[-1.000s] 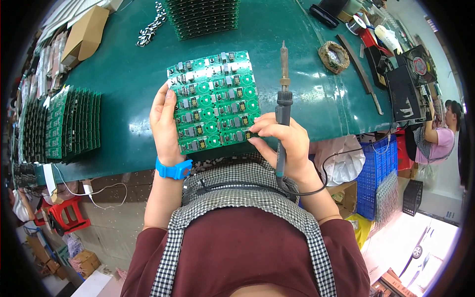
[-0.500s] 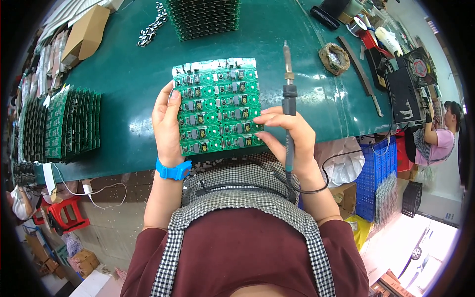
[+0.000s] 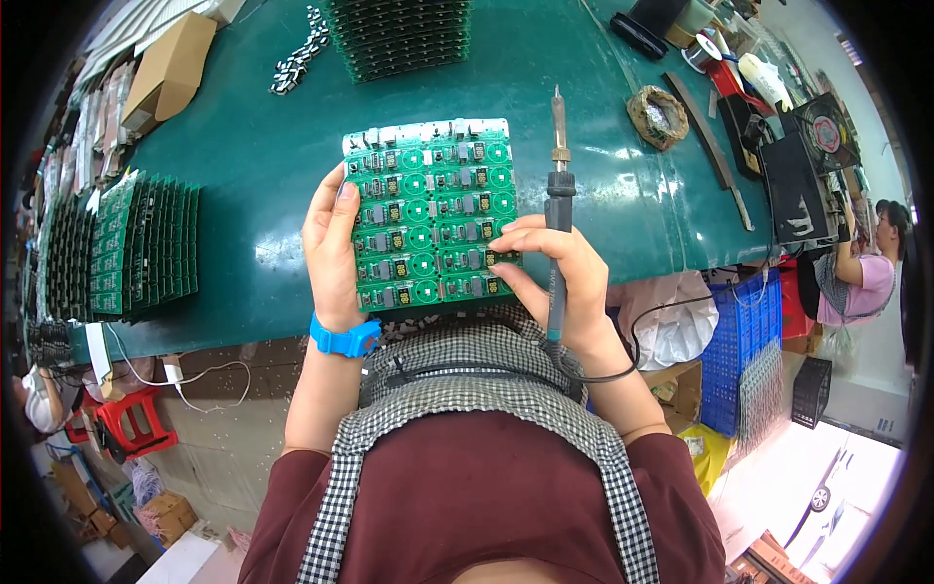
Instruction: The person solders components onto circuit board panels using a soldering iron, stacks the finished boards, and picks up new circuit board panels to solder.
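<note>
A green circuit board panel (image 3: 424,224), with rows of small black components, is held up in front of me. My left hand (image 3: 331,255) grips its left edge, thumb on the face; the fingers behind are hidden. A blue wrist strap (image 3: 342,337) is on that arm. In my right hand (image 3: 582,282) a soldering iron (image 3: 560,200) lies in the crook, tip pointing away from me, its cord looping over the wrist. The right thumb and fingertips pinch at a component near the board's lower right; whether they grip it I cannot tell.
Stacked boards (image 3: 146,248) stand at the left, with another stack (image 3: 404,39) at the far side. Small black-and-white parts (image 3: 300,54) lie beyond. At the right are a round dish (image 3: 658,117), a dark bar (image 3: 708,146) and a fan (image 3: 825,134). Another person (image 3: 861,277) sits there.
The board has shifted slightly right and toward me. My right fingertips have moved a little left across its face, and the soldering iron has come along.
</note>
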The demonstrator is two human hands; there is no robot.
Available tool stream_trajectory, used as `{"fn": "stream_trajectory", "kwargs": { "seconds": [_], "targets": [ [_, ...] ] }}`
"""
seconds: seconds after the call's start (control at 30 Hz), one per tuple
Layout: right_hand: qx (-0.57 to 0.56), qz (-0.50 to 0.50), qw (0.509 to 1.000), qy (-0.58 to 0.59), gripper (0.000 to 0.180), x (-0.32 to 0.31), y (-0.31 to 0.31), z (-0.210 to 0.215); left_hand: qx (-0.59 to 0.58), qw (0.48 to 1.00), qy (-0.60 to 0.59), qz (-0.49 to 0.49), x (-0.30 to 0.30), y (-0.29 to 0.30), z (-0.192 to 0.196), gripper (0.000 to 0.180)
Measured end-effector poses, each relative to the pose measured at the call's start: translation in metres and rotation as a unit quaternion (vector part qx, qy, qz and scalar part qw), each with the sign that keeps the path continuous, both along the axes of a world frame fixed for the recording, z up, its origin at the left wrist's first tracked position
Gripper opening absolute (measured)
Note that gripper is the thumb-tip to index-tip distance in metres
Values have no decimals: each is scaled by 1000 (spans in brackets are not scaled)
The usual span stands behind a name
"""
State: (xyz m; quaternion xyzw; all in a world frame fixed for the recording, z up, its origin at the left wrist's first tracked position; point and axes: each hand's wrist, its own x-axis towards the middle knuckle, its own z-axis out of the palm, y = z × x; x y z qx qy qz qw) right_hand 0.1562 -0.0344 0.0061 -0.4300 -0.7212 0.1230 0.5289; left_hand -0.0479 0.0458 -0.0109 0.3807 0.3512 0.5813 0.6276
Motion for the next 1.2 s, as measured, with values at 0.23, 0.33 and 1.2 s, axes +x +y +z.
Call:
{"fn": "stream_trajectory", "kwargs": {
  "seconds": [0.23, 0.33, 1.2],
  "targets": [
    [38, -39, 998, 25, 38, 16, 1, -18, -23, 1000, -18, -1, 0, 3, 1, 33],
    [22, -40, 999, 10, 40, 16, 3, -25, -54, 998, -25, 3, -1, 5, -5, 34],
    [29, -112, 993, -8, 28, 25, 11, -11, -200, 979, -4, -31, 12, -11, 7, 35]
  ]
}}
